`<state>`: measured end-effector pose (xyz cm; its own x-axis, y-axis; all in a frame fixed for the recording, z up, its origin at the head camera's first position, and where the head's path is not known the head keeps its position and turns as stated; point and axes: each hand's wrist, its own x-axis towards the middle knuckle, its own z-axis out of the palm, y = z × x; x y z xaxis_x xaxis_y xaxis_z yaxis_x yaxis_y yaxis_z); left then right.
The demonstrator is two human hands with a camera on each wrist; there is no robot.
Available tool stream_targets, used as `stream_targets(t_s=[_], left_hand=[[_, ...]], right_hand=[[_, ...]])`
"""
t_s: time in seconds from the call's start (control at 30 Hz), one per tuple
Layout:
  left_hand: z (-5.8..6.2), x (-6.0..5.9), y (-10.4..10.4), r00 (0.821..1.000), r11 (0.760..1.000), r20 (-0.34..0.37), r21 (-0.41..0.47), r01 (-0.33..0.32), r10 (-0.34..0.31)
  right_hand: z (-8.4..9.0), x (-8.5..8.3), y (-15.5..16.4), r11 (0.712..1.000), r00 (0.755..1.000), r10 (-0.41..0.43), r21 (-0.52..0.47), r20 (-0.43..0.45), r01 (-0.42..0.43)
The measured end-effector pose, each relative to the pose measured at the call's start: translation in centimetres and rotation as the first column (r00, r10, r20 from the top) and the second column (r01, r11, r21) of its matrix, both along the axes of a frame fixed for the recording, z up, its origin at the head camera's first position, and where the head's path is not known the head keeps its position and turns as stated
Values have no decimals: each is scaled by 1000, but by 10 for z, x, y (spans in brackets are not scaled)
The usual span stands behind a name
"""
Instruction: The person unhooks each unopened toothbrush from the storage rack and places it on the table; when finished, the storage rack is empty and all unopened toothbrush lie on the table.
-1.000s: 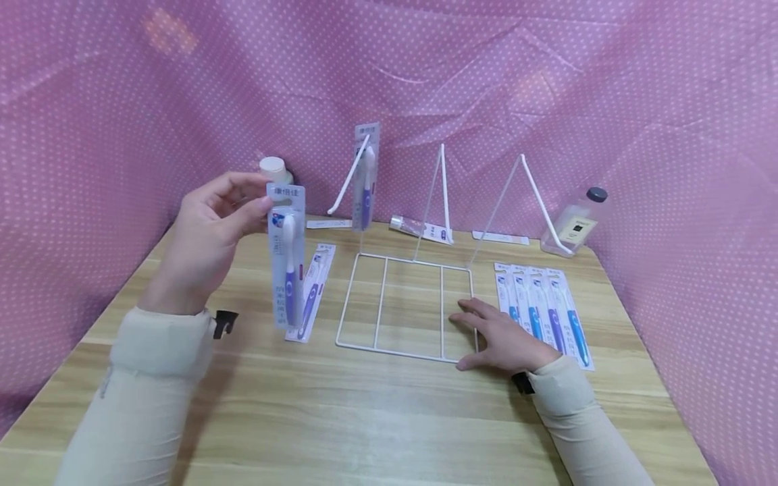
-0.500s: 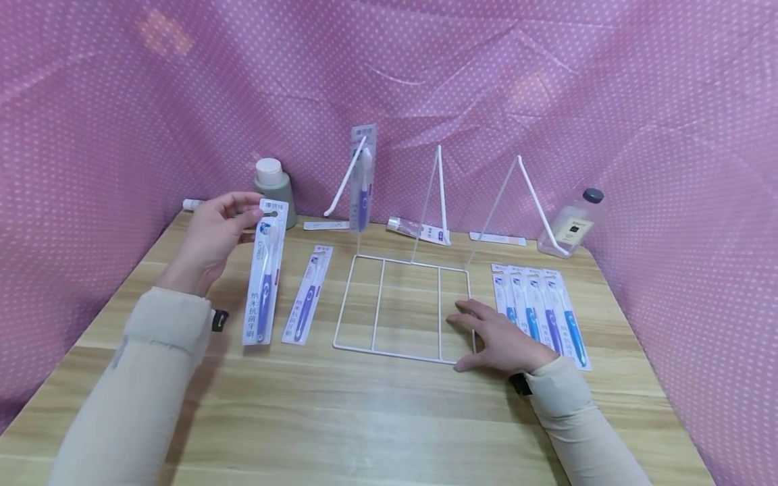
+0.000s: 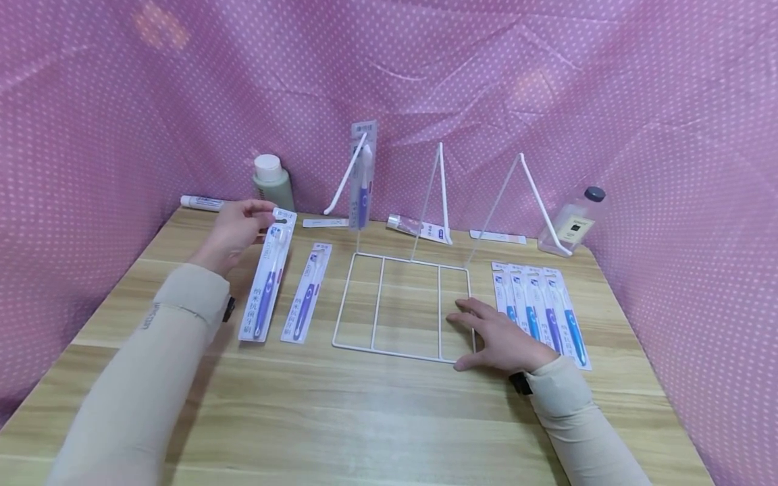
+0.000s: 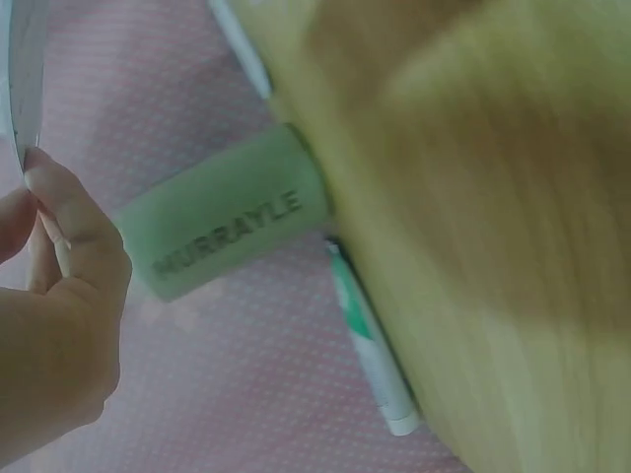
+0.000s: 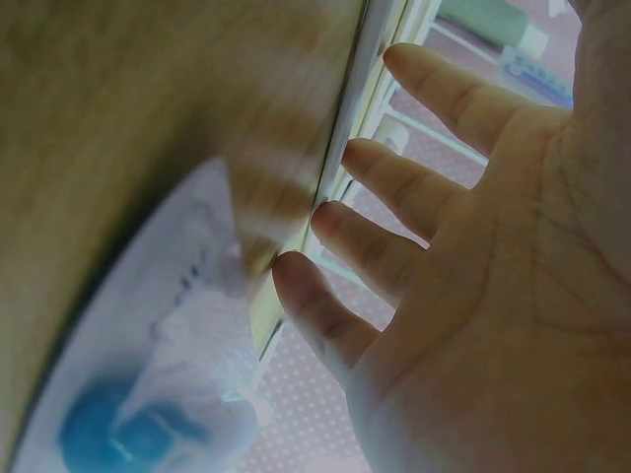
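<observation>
In the head view my left hand [image 3: 234, 233] pinches the top of a packaged purple toothbrush [image 3: 267, 283], its lower end close over the table at the left. Only a sliver of that pack [image 4: 25, 84] shows in the left wrist view. A second packaged purple toothbrush [image 3: 306, 297] lies just right of it. My right hand [image 3: 501, 337], fingers spread, rests by the right edge of a white wire rack [image 3: 439, 310]; its fingertips are at the rack's edge in the right wrist view. Another packaged toothbrush [image 3: 363, 196] hangs at the rack's left arm.
Several packaged toothbrushes [image 3: 550, 317] lie in an overlapping row right of the rack. Along the back stand a green bottle [image 3: 275, 187] and a clear bottle [image 3: 571, 223]. Toothpaste tubes [image 3: 433, 231] and flat small boxes [image 3: 498, 237] lie there too. Pink dotted cloth [image 3: 389, 67] surrounds the table.
My left hand has lowered the toothbrush pack from above the lying one to its left side, near the table, then shifted slightly right. The right hand has stayed by the rack.
</observation>
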<state>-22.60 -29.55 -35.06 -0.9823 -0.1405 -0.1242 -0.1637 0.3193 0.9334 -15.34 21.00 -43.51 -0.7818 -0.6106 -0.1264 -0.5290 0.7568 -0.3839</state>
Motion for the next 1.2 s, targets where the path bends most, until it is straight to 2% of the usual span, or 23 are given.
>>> stream_targets(t_s=[0.2,0.33,0.53,0.73,0.93,1.2], left_hand=[[-20,-9,-2,998,1000,54,-13,13,-13],[-29,-19,1,996,1000,88,-12,16,-15],[-43,-34,12,995,1000,99,-1,-3,3],[-56,-41,16,990,999,138,11,-39,37],[-65,-44,13,985,991,162,-125,-38,58],[-70,-47,13,989,946,133,-324,-16,62]], right_hand=[[0,0,0,1000,1000,2,-3,4,-2],[1,-1,0,1000,1000,2,3,2,-2],[1,-1,1,1000,1000,-1,2,4,1],[2,0,0,1000,1000,5,-5,9,-5],[2,-2,-2,1000,1000,11,-2,-6,-11],[1,-1,0,1000,1000,6,-3,-7,-6]])
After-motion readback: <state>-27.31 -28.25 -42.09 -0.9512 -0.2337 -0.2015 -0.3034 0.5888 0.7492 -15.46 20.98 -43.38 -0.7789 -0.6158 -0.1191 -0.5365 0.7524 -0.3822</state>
